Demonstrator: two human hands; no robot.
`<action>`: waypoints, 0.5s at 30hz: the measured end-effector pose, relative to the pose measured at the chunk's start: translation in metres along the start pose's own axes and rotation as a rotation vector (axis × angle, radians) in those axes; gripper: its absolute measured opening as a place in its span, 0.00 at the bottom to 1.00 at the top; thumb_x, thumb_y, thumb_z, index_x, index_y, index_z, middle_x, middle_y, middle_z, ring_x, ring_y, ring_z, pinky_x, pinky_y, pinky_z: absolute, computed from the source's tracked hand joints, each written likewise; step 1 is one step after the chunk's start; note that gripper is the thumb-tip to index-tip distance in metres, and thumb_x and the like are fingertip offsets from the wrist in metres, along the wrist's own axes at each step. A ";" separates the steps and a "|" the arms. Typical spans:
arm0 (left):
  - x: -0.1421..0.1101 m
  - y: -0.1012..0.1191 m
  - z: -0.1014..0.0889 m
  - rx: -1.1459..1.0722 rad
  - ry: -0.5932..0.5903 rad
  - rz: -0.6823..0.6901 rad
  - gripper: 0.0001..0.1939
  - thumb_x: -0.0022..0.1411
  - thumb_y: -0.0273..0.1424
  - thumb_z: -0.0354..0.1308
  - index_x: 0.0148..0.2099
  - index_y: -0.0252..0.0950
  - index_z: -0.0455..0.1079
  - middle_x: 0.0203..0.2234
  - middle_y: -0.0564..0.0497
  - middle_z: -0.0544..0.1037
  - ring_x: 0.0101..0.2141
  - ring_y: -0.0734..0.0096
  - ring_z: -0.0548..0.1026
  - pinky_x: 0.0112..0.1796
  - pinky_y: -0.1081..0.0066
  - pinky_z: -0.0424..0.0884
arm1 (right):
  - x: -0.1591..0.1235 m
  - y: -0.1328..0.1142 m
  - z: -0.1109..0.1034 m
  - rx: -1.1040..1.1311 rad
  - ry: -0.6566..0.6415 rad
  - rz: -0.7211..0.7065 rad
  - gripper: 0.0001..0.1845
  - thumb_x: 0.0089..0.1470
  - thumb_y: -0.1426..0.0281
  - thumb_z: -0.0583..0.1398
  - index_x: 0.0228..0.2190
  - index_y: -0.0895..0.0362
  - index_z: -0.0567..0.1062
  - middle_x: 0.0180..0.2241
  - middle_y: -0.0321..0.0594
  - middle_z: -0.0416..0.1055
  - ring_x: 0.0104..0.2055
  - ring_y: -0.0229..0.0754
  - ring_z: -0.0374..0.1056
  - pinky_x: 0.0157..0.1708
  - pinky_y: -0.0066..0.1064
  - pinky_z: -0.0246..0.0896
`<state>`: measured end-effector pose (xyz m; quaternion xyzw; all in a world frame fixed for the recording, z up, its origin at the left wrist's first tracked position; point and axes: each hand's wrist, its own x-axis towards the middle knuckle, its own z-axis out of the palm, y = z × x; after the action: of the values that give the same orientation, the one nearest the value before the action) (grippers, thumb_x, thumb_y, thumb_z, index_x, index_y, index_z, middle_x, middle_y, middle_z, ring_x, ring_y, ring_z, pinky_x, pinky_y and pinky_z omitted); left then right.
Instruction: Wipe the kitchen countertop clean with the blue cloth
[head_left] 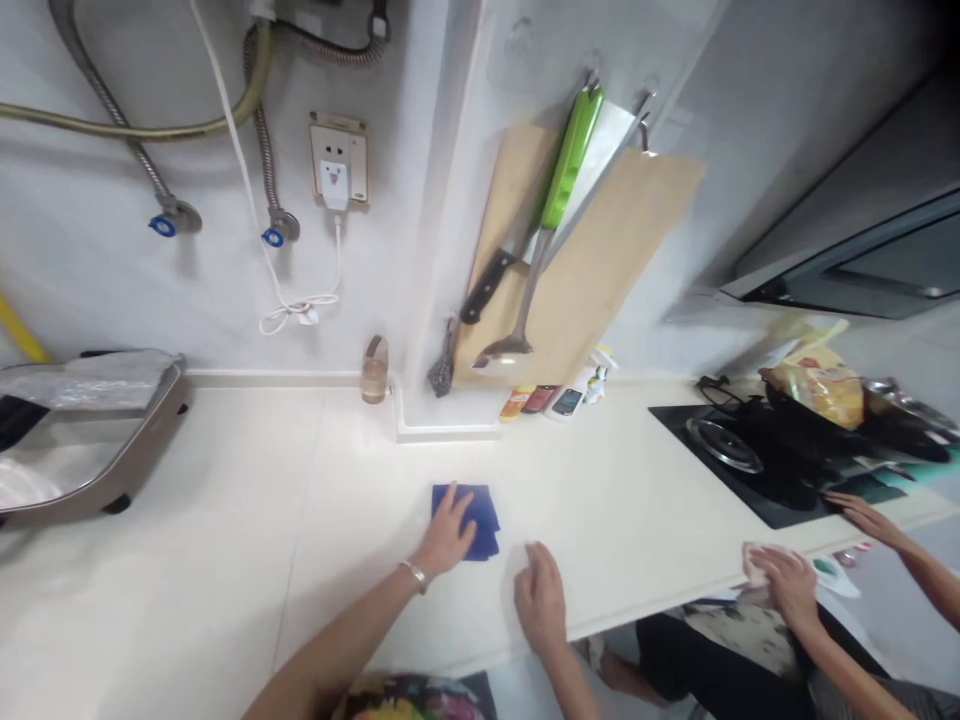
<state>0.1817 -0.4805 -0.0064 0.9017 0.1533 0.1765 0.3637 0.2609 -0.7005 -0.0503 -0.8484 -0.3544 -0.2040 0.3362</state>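
Note:
A folded dark blue cloth [484,510] lies flat on the white countertop. My left hand [448,532], with a bracelet at the wrist, rests on top of it, fingers spread over the fabric rather than wrapped round it. To the right of the cloth and apart from it, my right hand [541,600] is over the counter near its front edge. Its fingers are loosely curled together, and nothing shows in them.
At right, another person's hand [787,580] presses a pale cloth [754,562] at the counter edge, by a black cooktop [780,505]. A metal-rimmed appliance [142,455] stands left. A bottle [375,372], small packets [517,402] and hanging utensils [570,160] line the wall.

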 end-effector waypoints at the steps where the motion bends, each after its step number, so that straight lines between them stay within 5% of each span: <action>1: -0.002 -0.012 -0.018 -0.039 0.050 -0.023 0.27 0.69 0.35 0.44 0.67 0.36 0.59 0.70 0.39 0.52 0.68 0.58 0.53 0.65 0.51 0.56 | 0.005 -0.006 0.000 -0.004 0.009 -0.016 0.25 0.64 0.67 0.48 0.61 0.59 0.60 0.58 0.55 0.64 0.61 0.51 0.60 0.57 0.52 0.63; 5: -0.020 -0.069 -0.088 0.062 0.276 -0.141 0.26 0.69 0.34 0.43 0.65 0.32 0.61 0.68 0.37 0.57 0.69 0.56 0.50 0.66 0.49 0.54 | 0.042 -0.052 0.020 -0.068 -0.104 -0.136 0.27 0.64 0.68 0.47 0.63 0.55 0.59 0.63 0.50 0.60 0.69 0.53 0.47 0.63 0.56 0.54; 8: -0.043 -0.106 -0.119 0.243 0.380 -0.191 0.26 0.68 0.34 0.44 0.64 0.30 0.62 0.66 0.35 0.60 0.69 0.51 0.49 0.65 0.44 0.54 | 0.068 -0.090 0.048 -0.185 -0.282 -0.143 0.29 0.63 0.66 0.48 0.64 0.54 0.58 0.68 0.47 0.52 0.72 0.59 0.36 0.66 0.63 0.42; 11: -0.063 -0.128 -0.129 0.429 0.418 -0.230 0.26 0.68 0.35 0.45 0.63 0.29 0.63 0.65 0.32 0.62 0.69 0.46 0.50 0.64 0.39 0.52 | 0.077 -0.108 0.072 -0.283 -0.412 -0.094 0.31 0.62 0.61 0.49 0.65 0.52 0.58 0.70 0.47 0.48 0.72 0.63 0.35 0.65 0.66 0.37; 15: -0.072 -0.134 -0.126 0.613 0.411 -0.201 0.24 0.68 0.32 0.44 0.62 0.28 0.65 0.64 0.30 0.62 0.68 0.44 0.53 0.63 0.40 0.52 | 0.082 -0.090 0.080 -0.291 -0.479 -0.119 0.32 0.61 0.57 0.50 0.65 0.46 0.57 0.70 0.41 0.47 0.72 0.61 0.36 0.66 0.63 0.37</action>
<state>0.0436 -0.3418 -0.0320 0.8949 0.3564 0.2629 0.0542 0.2581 -0.5584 -0.0190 -0.8895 -0.4399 -0.0656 0.1052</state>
